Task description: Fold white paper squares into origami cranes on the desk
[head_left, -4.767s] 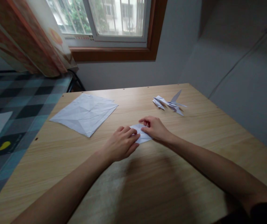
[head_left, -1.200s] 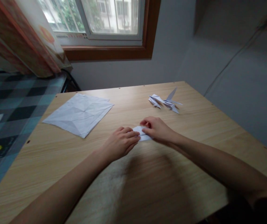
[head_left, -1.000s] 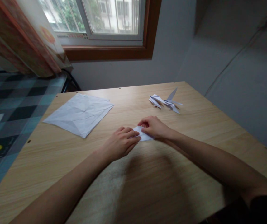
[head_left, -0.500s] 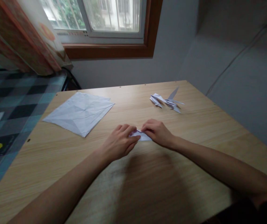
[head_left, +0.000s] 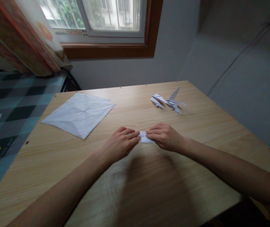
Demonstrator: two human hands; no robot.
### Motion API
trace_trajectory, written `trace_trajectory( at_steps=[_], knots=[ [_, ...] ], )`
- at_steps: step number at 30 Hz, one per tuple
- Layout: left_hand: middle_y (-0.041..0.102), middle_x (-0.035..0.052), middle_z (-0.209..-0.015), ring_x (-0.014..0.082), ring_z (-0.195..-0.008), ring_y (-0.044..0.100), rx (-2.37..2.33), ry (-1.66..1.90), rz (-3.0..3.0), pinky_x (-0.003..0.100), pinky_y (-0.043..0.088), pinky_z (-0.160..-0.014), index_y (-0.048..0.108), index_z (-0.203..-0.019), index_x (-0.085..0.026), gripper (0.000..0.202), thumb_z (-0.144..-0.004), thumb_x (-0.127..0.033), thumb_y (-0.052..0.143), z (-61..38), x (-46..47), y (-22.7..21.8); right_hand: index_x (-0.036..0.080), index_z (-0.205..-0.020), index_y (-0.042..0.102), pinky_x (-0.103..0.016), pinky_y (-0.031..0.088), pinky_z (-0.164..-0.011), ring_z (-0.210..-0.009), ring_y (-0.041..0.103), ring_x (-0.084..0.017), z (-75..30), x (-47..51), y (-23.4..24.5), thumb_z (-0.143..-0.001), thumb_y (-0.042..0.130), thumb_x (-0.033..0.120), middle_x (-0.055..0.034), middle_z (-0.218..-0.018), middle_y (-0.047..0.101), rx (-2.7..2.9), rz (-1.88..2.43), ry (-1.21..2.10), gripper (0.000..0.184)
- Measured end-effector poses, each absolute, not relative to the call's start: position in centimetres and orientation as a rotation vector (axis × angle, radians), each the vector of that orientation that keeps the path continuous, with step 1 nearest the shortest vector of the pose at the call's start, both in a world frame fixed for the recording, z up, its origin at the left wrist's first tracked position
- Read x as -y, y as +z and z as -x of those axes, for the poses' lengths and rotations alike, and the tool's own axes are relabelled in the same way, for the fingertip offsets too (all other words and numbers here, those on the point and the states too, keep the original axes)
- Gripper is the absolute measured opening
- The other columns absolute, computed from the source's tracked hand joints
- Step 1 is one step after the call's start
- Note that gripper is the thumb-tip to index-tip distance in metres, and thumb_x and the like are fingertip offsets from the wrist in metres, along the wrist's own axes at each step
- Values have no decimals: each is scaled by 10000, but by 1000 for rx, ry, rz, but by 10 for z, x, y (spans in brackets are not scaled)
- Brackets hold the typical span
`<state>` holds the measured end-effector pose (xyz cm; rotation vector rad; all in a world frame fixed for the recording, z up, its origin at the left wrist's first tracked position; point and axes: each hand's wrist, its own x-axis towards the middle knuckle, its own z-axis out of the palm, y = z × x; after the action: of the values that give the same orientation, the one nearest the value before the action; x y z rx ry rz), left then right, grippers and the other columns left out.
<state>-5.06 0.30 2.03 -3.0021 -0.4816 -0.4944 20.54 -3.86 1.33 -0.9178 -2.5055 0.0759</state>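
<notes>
A small folded piece of white paper (head_left: 144, 137) lies on the wooden table between my two hands. My left hand (head_left: 123, 141) presses on its left end, fingertips together on the paper. The fingers of my right hand (head_left: 164, 136) lie closed over the right end. Only the middle strip of the paper shows; both ends are covered by fingers.
Creased white paper sheets (head_left: 80, 115) lie at the back left of the table (head_left: 196, 176). Folded paper figures (head_left: 166, 102) with pointed tips stand at the back right. A checked cloth surface (head_left: 19, 110) adjoins on the left, below a window (head_left: 116, 19).
My right hand has slid slightly right along the paper, and its fingers have flattened onto it. My left fingers have drawn together. More of the paper's middle shows between the hands.
</notes>
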Motion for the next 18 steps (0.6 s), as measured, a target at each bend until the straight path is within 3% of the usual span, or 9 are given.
trace_trajectory(
  at_steps=[3, 6, 11, 14, 18],
  knots=[
    [709, 56, -1206, 212, -1113, 631, 454, -520, 2992, 367, 430, -932, 680, -1110, -228, 228, -978, -208, 495, 52, -5, 18, 171, -912, 748, -333, 503, -810, -833, 680, -207, -192, 37, 28, -827, 561, 86, -81, -897, 765, 2411, 1224, 292, 222],
    [692, 64, -1228, 241, -1133, 604, 463, -508, 2959, 399, 422, -945, 686, -1100, -227, 222, -963, -199, 514, 53, -5, 19, 155, -1001, 729, -267, 467, -698, -696, 644, -151, -173, 26, 38, -840, 593, 102, -34, -792, 740, 2126, 1503, 566, 217],
    [671, 68, -1192, 250, -1051, 584, 614, -556, 2902, 401, 426, -870, 708, -1061, -268, 200, -943, -209, 559, 54, -2, 19, 154, -1021, 699, -247, 439, -675, -745, 621, -149, -157, 7, 37, -675, 700, 28, -20, -849, 706, 2136, 1586, 728, 368],
    [675, 65, -1123, 239, -986, 579, 671, -577, 2887, 392, 432, -837, 715, -1024, -271, 183, -946, -221, 558, 53, -1, 19, 156, -1003, 680, -225, 418, -616, -695, 598, -131, -158, 2, 34, -626, 707, 13, 15, -774, 675, 2061, 1624, 863, 404],
    [664, 88, -1041, 245, -939, 581, 884, -696, 2850, 397, 463, -809, 672, -945, -203, 132, -934, -236, 545, 51, 0, 18, 150, -813, 666, -194, 350, -512, -556, 513, -86, -160, 2, 33, -610, 702, 36, 71, -600, 579, 1892, 1624, 1060, 236]
  ],
)
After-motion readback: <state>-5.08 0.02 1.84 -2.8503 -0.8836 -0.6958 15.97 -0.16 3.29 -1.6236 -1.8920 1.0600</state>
